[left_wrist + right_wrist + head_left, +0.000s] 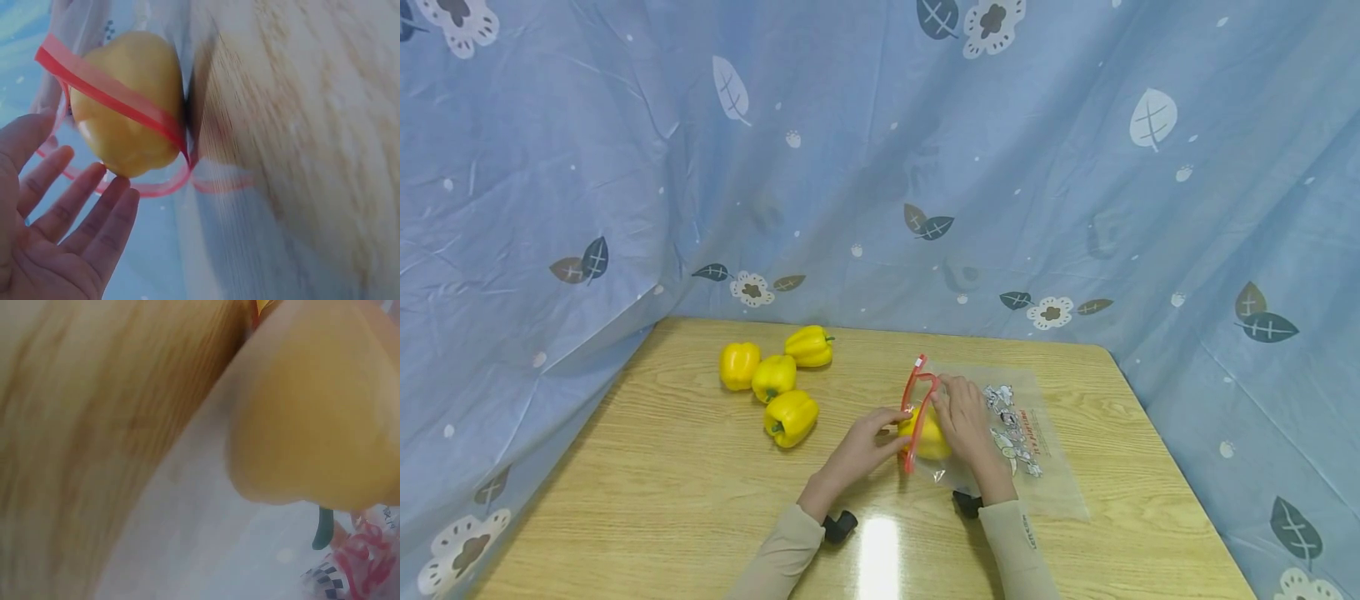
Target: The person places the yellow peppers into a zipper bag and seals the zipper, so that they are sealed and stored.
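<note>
Touching pepper (144, 72), unclenched: left fingers (119, 228) | pinching bag (1051, 467): right fingers (958, 396) | red lettering (1027, 433): illegible

On my monitor I made out beige sleeves (784, 546), dark lettering (1028, 532) on the right one, and black wrist cameras (840, 527).

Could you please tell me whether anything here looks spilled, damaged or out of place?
No, nothing stands out. One pepper sits at the open end of the bag, and four other peppers lie together on the table. I see no spill, and no visible damage to the peppers or bag.
</note>
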